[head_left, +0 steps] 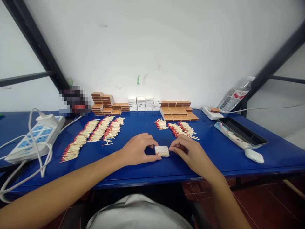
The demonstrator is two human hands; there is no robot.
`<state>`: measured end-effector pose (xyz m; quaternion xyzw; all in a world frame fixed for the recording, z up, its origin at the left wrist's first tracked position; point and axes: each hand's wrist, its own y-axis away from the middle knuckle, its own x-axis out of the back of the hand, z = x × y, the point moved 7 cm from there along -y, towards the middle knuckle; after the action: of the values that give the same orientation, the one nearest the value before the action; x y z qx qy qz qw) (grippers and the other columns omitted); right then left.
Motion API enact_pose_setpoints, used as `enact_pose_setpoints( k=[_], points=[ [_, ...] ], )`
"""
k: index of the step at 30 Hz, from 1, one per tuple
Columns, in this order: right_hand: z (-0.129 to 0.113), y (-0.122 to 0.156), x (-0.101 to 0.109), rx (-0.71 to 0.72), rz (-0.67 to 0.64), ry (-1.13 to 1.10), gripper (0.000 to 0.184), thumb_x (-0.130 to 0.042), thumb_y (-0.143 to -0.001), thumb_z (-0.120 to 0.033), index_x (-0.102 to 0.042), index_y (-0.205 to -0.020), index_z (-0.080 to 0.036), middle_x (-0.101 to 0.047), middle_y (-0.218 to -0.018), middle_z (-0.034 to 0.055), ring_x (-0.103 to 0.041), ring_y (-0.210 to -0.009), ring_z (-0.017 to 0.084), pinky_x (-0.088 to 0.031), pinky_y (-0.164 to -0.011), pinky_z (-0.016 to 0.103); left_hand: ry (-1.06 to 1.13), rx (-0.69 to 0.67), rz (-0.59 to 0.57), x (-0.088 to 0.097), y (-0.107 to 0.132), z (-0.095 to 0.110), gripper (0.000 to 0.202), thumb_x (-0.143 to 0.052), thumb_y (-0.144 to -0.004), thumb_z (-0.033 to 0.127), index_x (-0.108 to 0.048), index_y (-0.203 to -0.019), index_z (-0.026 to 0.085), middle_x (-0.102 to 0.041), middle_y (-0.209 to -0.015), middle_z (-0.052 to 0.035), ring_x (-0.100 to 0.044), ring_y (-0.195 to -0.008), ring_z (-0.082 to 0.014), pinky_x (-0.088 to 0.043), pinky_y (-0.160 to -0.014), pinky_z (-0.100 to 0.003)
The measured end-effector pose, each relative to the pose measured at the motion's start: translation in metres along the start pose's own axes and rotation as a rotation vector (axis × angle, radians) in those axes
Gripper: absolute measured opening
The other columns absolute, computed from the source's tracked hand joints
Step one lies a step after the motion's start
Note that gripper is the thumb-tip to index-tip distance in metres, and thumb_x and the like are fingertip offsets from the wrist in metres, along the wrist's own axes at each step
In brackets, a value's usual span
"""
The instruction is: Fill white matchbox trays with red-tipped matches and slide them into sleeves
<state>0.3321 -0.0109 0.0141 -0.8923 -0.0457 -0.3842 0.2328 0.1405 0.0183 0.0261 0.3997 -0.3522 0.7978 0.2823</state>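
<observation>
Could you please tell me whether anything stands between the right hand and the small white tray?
Nothing visible does: the right hand is beside the right end of the white tray; whether they touch is unclear. The left hand holds the opposite end, outside that gap.

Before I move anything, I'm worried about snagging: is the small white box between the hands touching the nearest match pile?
Apart: the head view shows blue tabletop between the small white box and the nearest match pile.

2 forearms [92, 176] converge; left hand [140, 150] pinching, right hand [192, 152] apparently curled.
</observation>
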Motion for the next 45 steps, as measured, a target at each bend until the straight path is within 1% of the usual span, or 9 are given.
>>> enact_pose_setpoints(
  k=[6, 9, 11, 16, 21, 28, 38, 41, 45],
  points=[
    [0.045, 0.025, 0.044, -0.129, 0.204, 0.010, 0.027, -0.064, -0.101, -0.049, -0.072, -0.092, -0.025, -0.060, -0.081, 0.0018, -0.054, -0.071, 0.018, -0.044, -0.066, 0.033, -0.158, 0.174, -0.032, 0.006, 0.026, 0.008, 0.032, -0.078, -0.092, 0.047, -0.074, -0.112, 0.022, -0.071, -0.111, -0.0059, -0.065, -0.104, -0.0267, -0.049, -0.101, -0.047],
    [0.064, 0.031, 0.051, -0.163, 0.168, 0.061, 0.027, -0.065, -0.100, -0.051, -0.075, -0.102, -0.025, -0.062, -0.086, 0.0029, -0.055, -0.072, 0.019, -0.045, -0.067, 0.033, -0.184, 0.253, 0.029, 0.010, 0.045, 0.007, 0.052, -0.079, -0.089, 0.053, -0.068, -0.130, 0.023, -0.069, -0.125, -0.0081, -0.062, -0.114, -0.0311, -0.049, -0.102, -0.050],
    [0.068, 0.030, 0.049, -0.153, 0.129, 0.082, 0.028, -0.064, -0.101, -0.051, -0.076, -0.107, -0.026, -0.063, -0.091, 0.0040, -0.057, -0.075, 0.019, -0.046, -0.069, 0.034, -0.178, 0.270, 0.072, 0.011, 0.054, 0.006, 0.053, -0.078, -0.090, 0.054, -0.067, -0.132, 0.025, -0.067, -0.130, -0.0083, -0.060, -0.118, -0.0315, -0.049, -0.104, -0.051],
    [0.069, 0.024, 0.043, -0.138, 0.108, 0.111, 0.029, -0.063, -0.101, -0.051, -0.076, -0.102, -0.025, -0.062, -0.088, 0.0037, -0.057, -0.076, 0.020, -0.047, -0.073, 0.035, -0.176, 0.252, 0.134, 0.003, 0.057, 0.013, 0.041, -0.073, -0.095, 0.040, -0.065, -0.133, 0.026, -0.065, -0.131, -0.0086, -0.058, -0.120, -0.0298, -0.047, -0.104, -0.051],
    [0.072, 0.026, 0.044, -0.154, 0.118, 0.123, 0.029, -0.064, -0.100, -0.052, -0.075, -0.098, -0.025, -0.061, -0.086, 0.0029, -0.056, -0.074, 0.019, -0.046, -0.071, 0.034, -0.188, 0.218, 0.140, -0.010, 0.048, 0.030, 0.020, -0.067, -0.098, 0.031, -0.069, -0.117, 0.025, -0.066, -0.126, -0.0071, -0.059, -0.114, -0.0282, -0.048, -0.098, -0.048],
    [0.072, 0.026, 0.042, -0.170, 0.081, 0.096, 0.031, -0.062, -0.101, -0.053, -0.072, -0.094, -0.025, -0.062, -0.088, 0.0029, -0.055, -0.074, 0.019, -0.046, -0.072, 0.035, -0.163, 0.217, 0.158, -0.009, 0.049, 0.029, 0.027, -0.071, -0.097, 0.034, -0.064, -0.120, 0.023, -0.066, -0.127, -0.0068, -0.058, -0.114, -0.0273, -0.046, -0.100, -0.048],
    [0.068, 0.029, 0.043, -0.152, 0.025, 0.033, 0.038, -0.052, -0.104, -0.055, -0.067, -0.090, -0.024, -0.065, -0.093, 0.0053, -0.060, -0.084, 0.022, -0.048, -0.078, 0.036, -0.154, 0.237, 0.136, -0.007, 0.048, 0.031, 0.018, -0.069, -0.098, 0.034, -0.062, -0.110, 0.023, -0.067, -0.124, -0.0058, -0.059, -0.113, -0.0263, -0.046, -0.097, -0.044],
    [0.066, 0.031, 0.043, -0.158, -0.014, 0.033, 0.039, -0.053, -0.104, -0.056, -0.067, -0.087, -0.024, -0.065, -0.090, 0.0053, -0.059, -0.081, 0.022, -0.048, -0.077, 0.036, -0.154, 0.238, 0.133, -0.007, 0.049, 0.032, 0.018, -0.068, -0.098, 0.034, -0.062, -0.111, 0.023, -0.067, -0.126, -0.0063, -0.059, -0.114, -0.0263, -0.046, -0.098, -0.045],
    [0.065, 0.031, 0.048, -0.159, 0.023, 0.042, 0.038, -0.059, -0.100, -0.058, -0.070, -0.086, -0.024, -0.065, -0.089, 0.0055, -0.056, -0.074, 0.020, -0.049, -0.070, 0.036, -0.158, 0.238, 0.128, -0.007, 0.049, 0.032, 0.018, -0.067, -0.099, 0.034, -0.062, -0.112, 0.023, -0.067, -0.127, -0.0061, -0.059, -0.116, -0.0264, -0.045, -0.100, -0.045]
  ],
)
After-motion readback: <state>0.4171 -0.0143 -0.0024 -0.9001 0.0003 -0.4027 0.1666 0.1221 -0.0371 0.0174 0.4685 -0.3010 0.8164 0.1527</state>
